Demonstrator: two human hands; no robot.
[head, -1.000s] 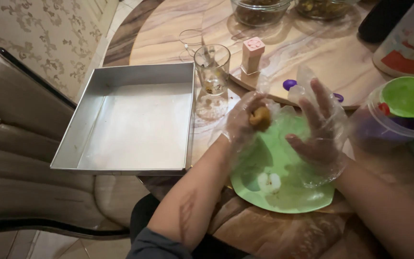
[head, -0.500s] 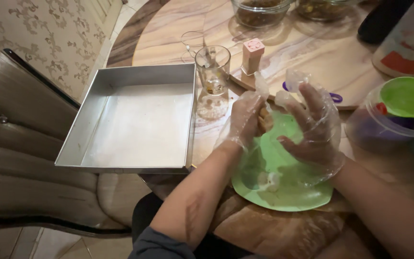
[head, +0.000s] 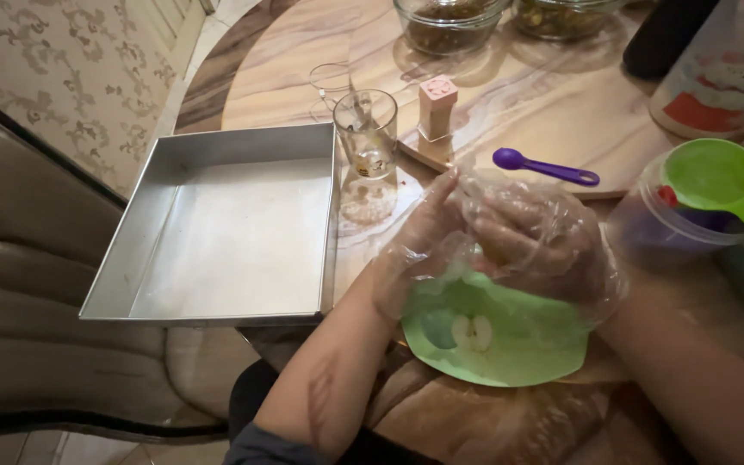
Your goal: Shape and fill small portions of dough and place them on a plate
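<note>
Green plate [head: 510, 349] lies flat on the marbled table [head: 553, 103], directly beneath both hands and near the table's close edge; an apple-slice picture shows on its face, below the left fingers.

Left hand [head: 428, 237] in a loose clear plastic glove, forearm rising from the lower frame, fingers pointing up and pressed against the right hand. Right hand [head: 531, 237], gloved the same way, comes in from the lower right, fingers curled toward the left palm. The two hands are cupped together over the plate. Whether anything sits between the palms cannot be told: the crinkled glove film hides it.

Edges and room:
- Left of the left fingers, just beside the wrist: square metal baking pan [head: 217, 228], empty, its far-left corner overhanging the table edge above a padded chair [head: 19, 284].
- Beyond the left fingertips, near: drinking glass [head: 366, 133]; small pink block [head: 437, 108] next to it.
- Just past the right fingertips: purple measuring spoon [head: 544, 168], lying flat.
- Right of the right hand: green scoop [head: 725, 185] resting over a clear container [head: 647, 220], close.
- Far side: two glass bowls [head: 449, 21], well apart from the hands.

Open tabletop shows between the glass and the bowls.
</note>
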